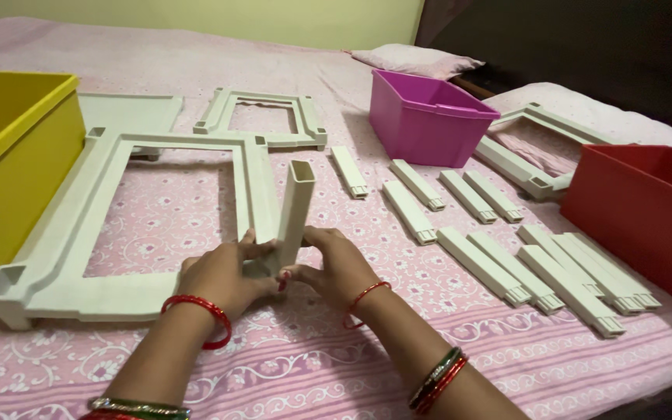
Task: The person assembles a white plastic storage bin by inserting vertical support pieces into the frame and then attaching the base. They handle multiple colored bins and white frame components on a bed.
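A: Hands first: where are they?
B: The left hand (223, 276) and the right hand (334, 268) meet at the near right corner of the large grey frame (79, 241), which lies flat on the pink bed (313, 365).
A: What do they hold?
B: A hollow grey post (295, 210) that stands upright at that corner. Each grip is closed around its lower end, fingers wrapped from either side.
A: And around them?
B: A yellow bin (9, 171) touches the frame's left side. To the right, more grey posts (538, 272) lie in rows, with a magenta bin (429, 117) behind and a red bin (647, 218) at the far right. Two smaller frames (262, 117) lie further back.
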